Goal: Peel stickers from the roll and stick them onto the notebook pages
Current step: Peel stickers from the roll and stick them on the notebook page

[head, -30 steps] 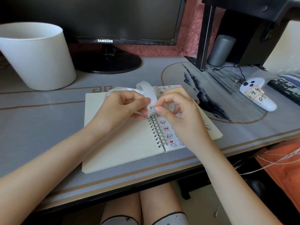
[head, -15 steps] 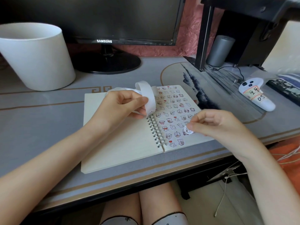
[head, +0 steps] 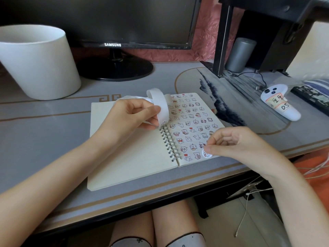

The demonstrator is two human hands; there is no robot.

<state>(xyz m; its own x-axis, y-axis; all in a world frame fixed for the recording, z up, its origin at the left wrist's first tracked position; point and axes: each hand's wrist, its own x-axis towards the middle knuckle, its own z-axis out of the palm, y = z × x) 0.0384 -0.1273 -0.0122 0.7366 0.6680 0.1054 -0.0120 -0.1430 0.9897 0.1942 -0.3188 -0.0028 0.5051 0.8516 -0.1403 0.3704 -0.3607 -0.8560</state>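
In the head view we see the notebook (head: 133, 157) lying open near the front edge of the counter (head: 44, 139), left page blank, right page nearly full of small cartoon stickers. Our left hand (head: 131, 118) hovers over the top of the spiral and pinches the white strip (head: 161, 104) between thumb and fingers, with the strip looping up and back behind the knuckles. Our right hand (head: 235, 141) is curled, and thumb and forefinger pinch a round sticker (head: 207, 154) right at the page's near right corner; we cannot tell whether it already touches the paper. Neither hand pins the notebook down. We judge the main risk to be the tight spot. The sticker sits just beside printed neighbours and close to the page's near edge, so a small drift would overlap one or leave it hanging off the paper. If only one side catches first, it could crease. The glue may also cling to our fingertip and lift the sticker as we let go. The slack strip could sag onto the page and snag. A bin (head: 35, 65), a monitor (head: 124, 18) and a controller (head: 281, 106) stand well apart, toward the back and right of the counter.
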